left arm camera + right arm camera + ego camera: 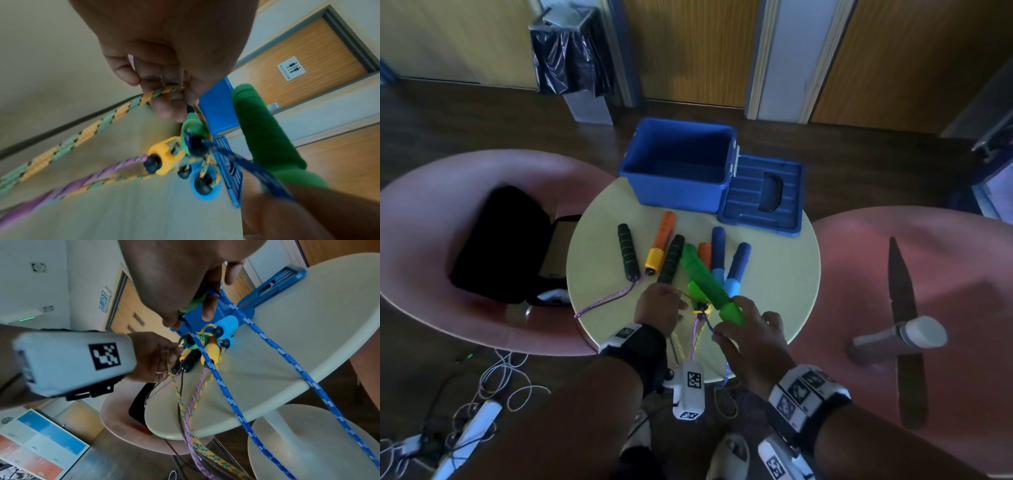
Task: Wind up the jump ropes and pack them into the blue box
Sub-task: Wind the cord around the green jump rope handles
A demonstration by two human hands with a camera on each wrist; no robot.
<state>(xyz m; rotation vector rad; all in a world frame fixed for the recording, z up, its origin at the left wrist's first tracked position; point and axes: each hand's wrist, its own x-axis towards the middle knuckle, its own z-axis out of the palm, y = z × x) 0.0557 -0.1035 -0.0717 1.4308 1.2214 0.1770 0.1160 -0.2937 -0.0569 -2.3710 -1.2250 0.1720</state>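
Several jump-rope handles lie side by side on the round table (774,274): black-green (628,253), orange-yellow (659,243) and blue (738,270). Their ropes hang over the near edge. My right hand (750,329) grips the lower end of a green handle (709,284) and lifts it off the table; its blue rope (226,394) trails down. My left hand (659,305) pinches the orange-green braided rope (86,136) close to the handle ends. The purple rope (115,167) runs from a yellow cap. The blue box (678,192) stands open at the table's far side.
The box's lid (760,202) lies flat to the right of the box. Pink chairs flank the table; the left one holds a black bag (500,240), the right one a microphone (900,339). Cables (493,383) lie on the floor at lower left.
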